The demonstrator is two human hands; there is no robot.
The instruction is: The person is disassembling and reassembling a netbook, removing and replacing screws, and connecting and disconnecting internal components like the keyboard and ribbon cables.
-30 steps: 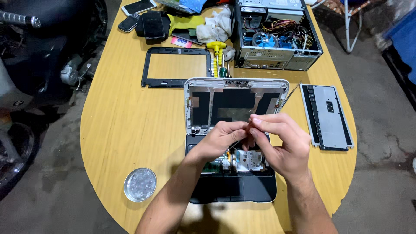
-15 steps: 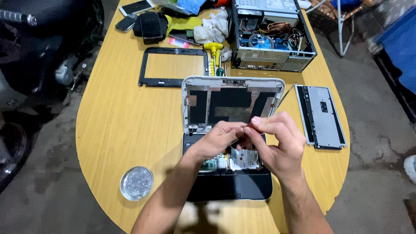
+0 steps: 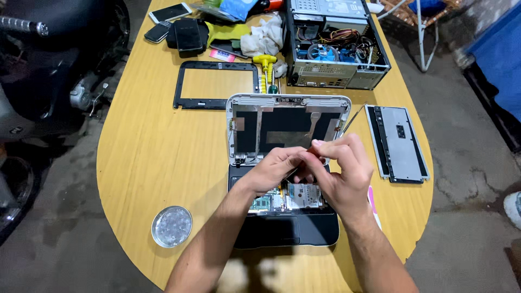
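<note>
A small opened laptop lies mid-table, its base (image 3: pixel 287 230) near me and its stripped screen lid (image 3: pixel 287 122) tilted back. The circuit board (image 3: pixel 296 198) is bare where the keyboard sat. Both my hands meet over the hinge area. My right hand (image 3: pixel 344 173) pinches a small reddish piece (image 3: pixel 313 144) between thumb and fingers. My left hand (image 3: pixel 274 169) has curled fingers whose tips touch that same spot; what it grips is hidden.
A black screen bezel (image 3: pixel 217 84) and a yellow screwdriver (image 3: pixel 266 70) lie beyond the laptop. An open desktop computer case (image 3: pixel 336 46) stands behind, with the removed keyboard (image 3: pixel 397 142) on the right. A round metal dish (image 3: pixel 171 226) sits front left. Phones (image 3: pixel 187 32) lie far left, beside a motorbike (image 3: pixel 43 70).
My hands stay together over the laptop hinge, with only slight finger movement. The view has shifted a little.
</note>
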